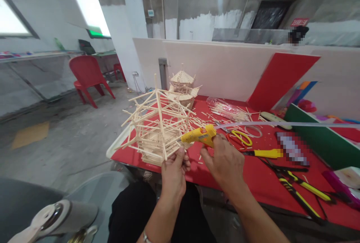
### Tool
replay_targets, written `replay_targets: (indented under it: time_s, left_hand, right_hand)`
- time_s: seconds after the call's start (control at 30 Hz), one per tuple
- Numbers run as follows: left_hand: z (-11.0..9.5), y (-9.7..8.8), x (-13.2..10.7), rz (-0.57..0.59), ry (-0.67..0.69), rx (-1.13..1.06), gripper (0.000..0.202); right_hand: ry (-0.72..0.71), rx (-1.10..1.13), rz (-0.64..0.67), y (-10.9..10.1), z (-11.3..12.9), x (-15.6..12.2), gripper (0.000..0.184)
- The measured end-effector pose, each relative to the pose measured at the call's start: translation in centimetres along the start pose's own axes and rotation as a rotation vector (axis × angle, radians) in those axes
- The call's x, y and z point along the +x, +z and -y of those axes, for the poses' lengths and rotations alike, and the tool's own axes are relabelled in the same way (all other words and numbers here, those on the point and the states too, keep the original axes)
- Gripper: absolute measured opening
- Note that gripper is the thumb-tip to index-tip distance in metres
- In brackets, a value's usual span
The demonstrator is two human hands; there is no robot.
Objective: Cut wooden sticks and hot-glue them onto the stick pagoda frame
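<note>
A pavilion-like model of thin wooden sticks (160,113), with an open lattice roof, stands at the table's near left edge. My left hand (174,168) is closed at its near lower right corner, thumb and fingers pinched on the sticks there; whether a separate stick is between them is hidden. Wrapped around the handle of a yellow hot glue gun (198,135) is my right hand (226,160). The gun's nozzle points left at the model, just above my left thumb. A long clear glue stick (270,123) runs out from the gun's back to the right.
Behind stands a second stick pavilion (182,83). On the red tabletop (253,183) lie bagged sticks (229,110), yellow-handled scissors (242,138), a yellow utility knife (267,153) and black-and-yellow pliers (300,190). A green board (320,130) leans at right; a bottle (67,213) is lower left.
</note>
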State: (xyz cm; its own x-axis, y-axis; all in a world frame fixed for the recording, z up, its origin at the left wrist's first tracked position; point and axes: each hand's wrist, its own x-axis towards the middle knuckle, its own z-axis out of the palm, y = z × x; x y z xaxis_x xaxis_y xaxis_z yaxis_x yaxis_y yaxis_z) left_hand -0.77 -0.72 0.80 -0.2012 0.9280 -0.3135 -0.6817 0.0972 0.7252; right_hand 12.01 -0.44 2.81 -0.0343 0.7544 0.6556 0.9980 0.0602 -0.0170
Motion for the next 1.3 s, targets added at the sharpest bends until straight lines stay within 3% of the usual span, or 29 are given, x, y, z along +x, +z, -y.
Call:
replay_targets:
  time_s: [1.3]
  left_hand:
    - [0.6, -0.1, 0.8, -0.008, 0.006, -0.038, 0.036]
  right_hand:
    - [-0.035, -0.017, -0.012, -1.1, -2.1, -1.5, 0.028]
